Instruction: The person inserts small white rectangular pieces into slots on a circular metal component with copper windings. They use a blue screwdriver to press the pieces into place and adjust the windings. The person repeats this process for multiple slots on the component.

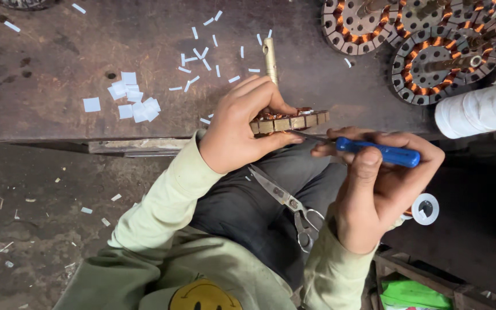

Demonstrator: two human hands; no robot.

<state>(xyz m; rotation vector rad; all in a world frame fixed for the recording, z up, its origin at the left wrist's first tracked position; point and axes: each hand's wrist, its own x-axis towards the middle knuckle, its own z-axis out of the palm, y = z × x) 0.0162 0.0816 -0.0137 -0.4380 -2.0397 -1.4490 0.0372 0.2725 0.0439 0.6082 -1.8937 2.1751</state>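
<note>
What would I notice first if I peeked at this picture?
Probably the bright blue-handled screwdriver in the right hand, poking at a round copper-wound motor part that the left hand holds at the bench edge. More copper-wound parts sit top right, and scissors lie on the lap.

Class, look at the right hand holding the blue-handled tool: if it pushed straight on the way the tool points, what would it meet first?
Probably the wound stator gripped by the left hand; the right hand aims the blue-handled tool leftward at its edge.

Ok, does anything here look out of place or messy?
Yes: scissors lie loose on the person's lap, below the left hand and right hand, not on the bench. White paper scraps are scattered over the workbench and floor.
</note>
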